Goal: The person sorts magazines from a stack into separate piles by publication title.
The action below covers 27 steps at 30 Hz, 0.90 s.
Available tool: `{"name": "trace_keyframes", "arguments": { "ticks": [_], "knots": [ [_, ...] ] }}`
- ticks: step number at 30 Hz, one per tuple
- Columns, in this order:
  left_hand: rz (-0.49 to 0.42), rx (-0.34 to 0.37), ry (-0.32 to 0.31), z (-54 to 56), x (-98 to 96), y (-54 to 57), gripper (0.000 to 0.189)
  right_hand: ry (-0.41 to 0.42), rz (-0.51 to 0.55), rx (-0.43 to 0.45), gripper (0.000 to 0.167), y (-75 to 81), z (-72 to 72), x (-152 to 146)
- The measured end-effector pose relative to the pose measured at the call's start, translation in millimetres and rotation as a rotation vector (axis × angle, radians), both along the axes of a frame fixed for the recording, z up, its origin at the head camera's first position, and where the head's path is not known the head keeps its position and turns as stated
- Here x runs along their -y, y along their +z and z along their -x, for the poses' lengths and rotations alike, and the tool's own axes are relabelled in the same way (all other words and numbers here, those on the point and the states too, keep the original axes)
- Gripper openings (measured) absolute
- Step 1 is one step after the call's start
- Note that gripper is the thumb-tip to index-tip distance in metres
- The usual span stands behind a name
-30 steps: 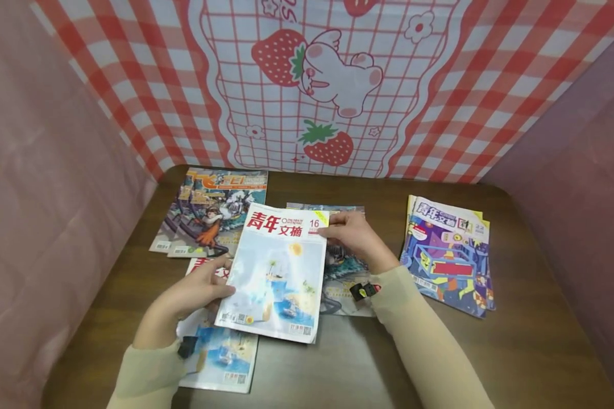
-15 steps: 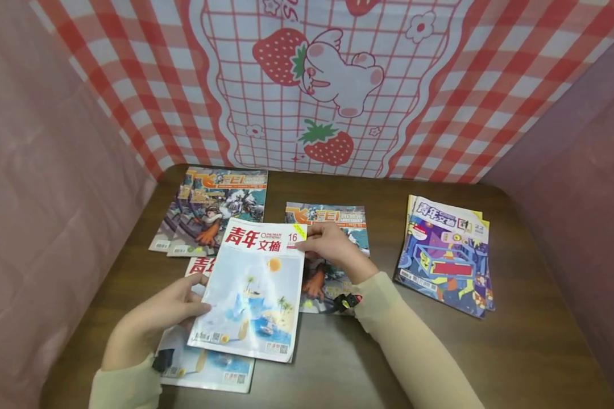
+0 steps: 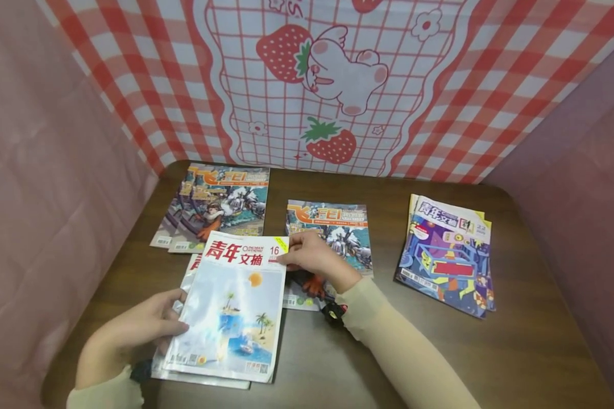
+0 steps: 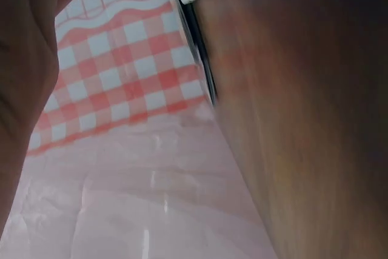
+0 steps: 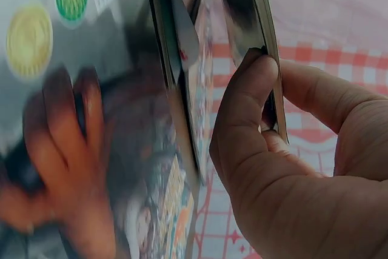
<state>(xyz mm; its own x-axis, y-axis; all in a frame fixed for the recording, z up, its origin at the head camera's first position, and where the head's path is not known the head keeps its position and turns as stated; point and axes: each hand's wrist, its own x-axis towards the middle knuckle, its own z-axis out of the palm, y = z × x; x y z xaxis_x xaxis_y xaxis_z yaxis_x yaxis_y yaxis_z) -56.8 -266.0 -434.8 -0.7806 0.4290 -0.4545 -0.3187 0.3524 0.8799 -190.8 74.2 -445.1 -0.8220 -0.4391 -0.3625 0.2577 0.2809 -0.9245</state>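
A white magazine point(image 3: 235, 307) with red title characters and a palm-island picture is held between both hands. My left hand point(image 3: 138, 326) grips its left edge, thumb on the cover. At the upper right corner my right hand point(image 3: 319, 255) pinches it; in the right wrist view the thumb and fingers of that right hand point(image 5: 303, 150) clasp the magazine's edge point(image 5: 267, 34). Beneath lies a second magazine point(image 3: 186, 278), mostly hidden, with red title characters showing. In the left wrist view the left hand point(image 4: 24, 47) shows only in part.
Orange-titled magazines point(image 3: 220, 199) overlap at the back left. Another orange-titled magazine point(image 3: 332, 213) lies behind the right hand. Purple-covered magazines point(image 3: 442, 261) are stacked at the right. Checked cloth point(image 3: 148, 74) hangs behind the brown table point(image 3: 532, 341), with pink cloth point(image 3: 36, 170) at the left.
Both hands have carried the white magazine left and toward the near edge, so it covers most of the magazine beneath. More of the middle orange-titled magazine now shows.
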Motion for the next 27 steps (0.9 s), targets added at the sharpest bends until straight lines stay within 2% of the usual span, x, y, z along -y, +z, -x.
{"name": "trace_keyframes", "arguments": {
  "ticks": [1, 6, 8, 11, 18, 21, 27],
  "knots": [
    [0.0, 0.006, 0.002, -1.3, 1.8, -0.7, 0.049, 0.003, -0.006, 0.0, 0.019, -0.3, -1.1, 2.4],
    [-0.008, 0.042, 0.03, -6.9, 7.7, -2.4, 0.056, 0.002, -0.027, 0.016, 0.056, -4.1, -5.8, 12.7],
    [0.0, 0.049, 0.033, -7.8, 9.6, -2.8, 0.059, -0.001, -0.024, 0.019, 0.062, -5.7, -7.5, 15.7],
    [0.024, 0.059, 0.033, -8.4, 12.3, -3.8, 0.063, 0.007, -0.037, 0.003, 0.056, -7.6, -10.3, 19.1],
    [0.081, 0.072, 0.048, -9.2, 14.5, -8.4, 0.061, 0.061, -0.137, -0.103, 0.056, -9.0, -13.2, 22.5],
    [0.112, 0.07, 0.062, -9.8, 13.2, -9.7, 0.051, 0.06, -0.162, -0.123, 0.055, -10.5, -13.7, 23.6],
    [0.263, 0.04, 0.092, -9.7, 10.1, -9.3, 0.026, 0.063, -0.236, -0.172, 0.051, -12.4, -14.1, 26.0]
  ]
}}
